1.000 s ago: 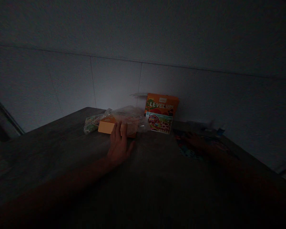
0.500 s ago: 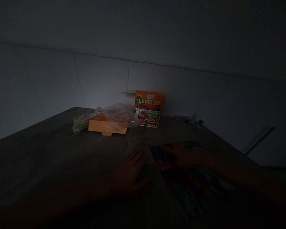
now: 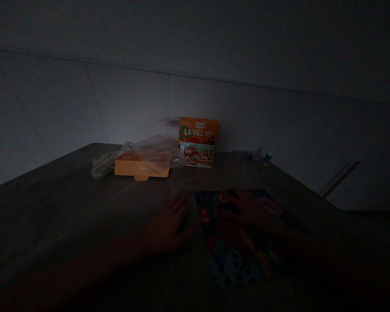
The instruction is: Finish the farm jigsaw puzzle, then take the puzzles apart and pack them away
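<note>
The view is very dark. My left hand (image 3: 167,227) lies on the table (image 3: 94,216) with its fingers stretched forward and thumb apart, holding nothing. To its right is a flat, dark, colourful picture sheet (image 3: 234,260) with red, teal and orange patches. It is too dim to tell what the sheet is made of. On its upper part rests my right hand (image 3: 247,212), palm down and fingers spread. That hand covers some of the picture. A narrow strip of table separates my left hand from the sheet.
An orange box (image 3: 199,130) marked "LEVEL UP!" stands at the back, a farm picture card (image 3: 198,155) before it. Left of it, clear plastic wrapping (image 3: 152,149) covers part of an open orange carton (image 3: 141,168). A small bottle (image 3: 267,158) stands near the back right edge.
The camera view has shifted, so the objects sit slightly higher and further left. My right hand's fingers appear more clearly spread on the sheet, and more of the picture shows.
</note>
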### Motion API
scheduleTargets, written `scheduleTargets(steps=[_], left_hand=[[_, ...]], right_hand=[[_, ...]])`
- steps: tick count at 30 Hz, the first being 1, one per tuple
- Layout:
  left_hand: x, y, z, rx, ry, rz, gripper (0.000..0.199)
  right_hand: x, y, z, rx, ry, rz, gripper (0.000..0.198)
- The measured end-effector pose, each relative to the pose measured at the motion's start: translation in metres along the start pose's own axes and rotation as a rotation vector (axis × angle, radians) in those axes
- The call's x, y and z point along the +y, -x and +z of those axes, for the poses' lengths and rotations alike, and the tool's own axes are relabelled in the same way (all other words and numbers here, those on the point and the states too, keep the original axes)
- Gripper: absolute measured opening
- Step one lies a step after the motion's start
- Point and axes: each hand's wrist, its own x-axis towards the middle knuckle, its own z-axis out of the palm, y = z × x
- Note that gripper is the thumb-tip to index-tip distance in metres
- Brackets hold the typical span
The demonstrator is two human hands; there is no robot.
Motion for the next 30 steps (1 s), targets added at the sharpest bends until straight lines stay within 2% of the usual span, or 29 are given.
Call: scheduleTargets(steps=[5, 8, 11, 13, 16, 19, 22, 26, 30], left_hand=[[-0.012, -0.011, 0.003, 0.202, -0.004, -0.033, 0.053], [-0.022, -0.013, 0.0, 0.291, -0.041, -0.084, 0.041], [-0.033, -0.006, -0.006, 0.283, -0.128, -0.136, 0.038], [-0.038, 0.002, -0.009, 0.255, -0.186, -0.123, 0.035], [-0.04, 0.016, -0.014, 0.213, -0.254, -0.103, 0.031], [-0.038, 0.026, -0.022, 0.187, -0.296, -0.147, 0.031], [-0.042, 0.033, -0.037, 0.146, -0.309, -0.197, 0.03], [-0.059, 0.041, -0.063, 0.001, -0.294, -0.179, 0.037], [-0.072, 0.048, -0.075, -0.061, -0.246, -0.175, 0.041]], right_hand=[[-0.078, -0.006, 0.014, 0.124, 0.019, 0.161, 0.083], [-0.131, -0.003, 0.018, 0.108, -0.05, 0.049, 0.085], [-0.163, -0.001, 0.014, 0.031, -0.111, -0.054, 0.089], [-0.171, -0.007, 0.01, 0.016, -0.145, -0.108, 0.086], [-0.173, -0.026, 0.007, 0.066, -0.153, -0.201, 0.067], [-0.175, -0.042, 0.011, 0.126, -0.147, -0.278, 0.048], [-0.18, -0.049, 0.015, 0.132, -0.166, -0.331, 0.042], [-0.183, -0.052, 0.015, 0.125, -0.187, -0.313, 0.039], [-0.182, -0.055, 0.012, 0.096, -0.21, -0.276, 0.036]])
